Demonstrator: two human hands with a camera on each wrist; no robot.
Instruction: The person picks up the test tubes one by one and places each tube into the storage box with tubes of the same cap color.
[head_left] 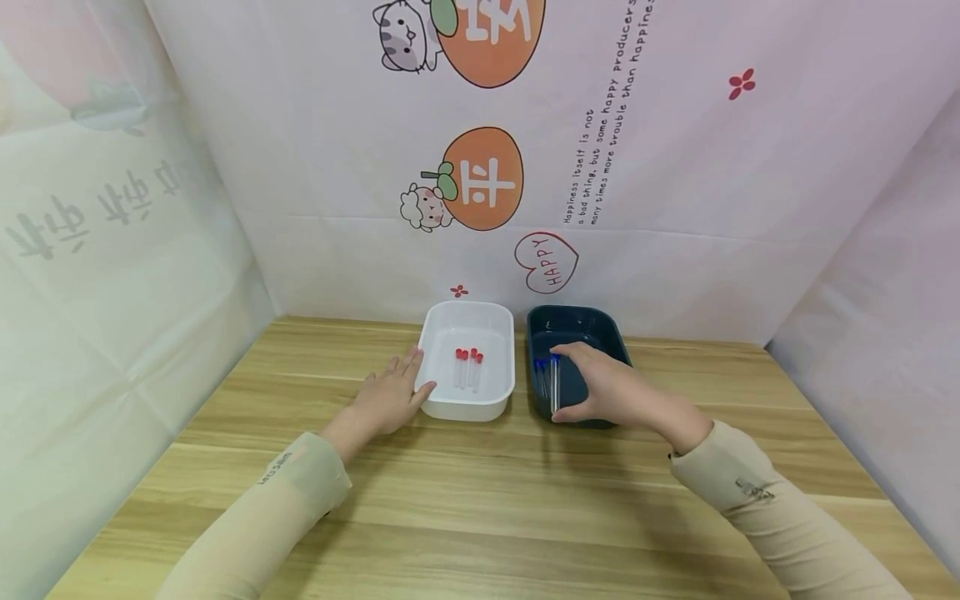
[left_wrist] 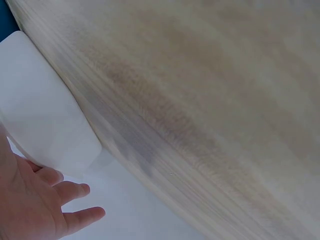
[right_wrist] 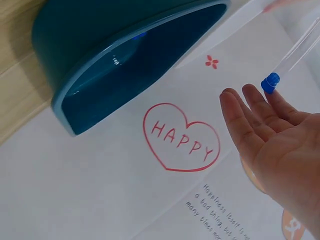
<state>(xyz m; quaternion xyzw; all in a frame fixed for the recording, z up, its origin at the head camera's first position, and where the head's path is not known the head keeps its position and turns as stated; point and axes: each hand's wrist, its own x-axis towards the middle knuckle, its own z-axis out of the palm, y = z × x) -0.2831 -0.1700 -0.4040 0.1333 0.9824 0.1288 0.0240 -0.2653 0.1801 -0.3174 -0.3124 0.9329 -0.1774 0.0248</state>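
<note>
A clear test tube (head_left: 556, 388) with a blue cap (right_wrist: 270, 83) is pinched lengthwise between the thumb and a finger of my right hand (head_left: 611, 387). It stands upright over the dark blue bin (head_left: 626, 354). Blue-capped tubes (head_left: 540, 367) show inside that bin, partly hard to make out. My left hand (head_left: 386, 402) touches the left side of the white bin (head_left: 504, 408), fingers spread and rather straight, holding nothing. Several red-capped tubes (head_left: 469, 371) lie side by side in the white bin. The left wrist view shows the left palm (left_wrist: 30, 212) beside the bin wall.
Both bins stand side by side on a wooden table (head_left: 480, 500), near its back edge. Behind them hangs a white printed cloth (head_left: 337, 167) with orange fruit drawings and a red heart (right_wrist: 181, 140). More cloth (head_left: 75, 333) hangs at the left.
</note>
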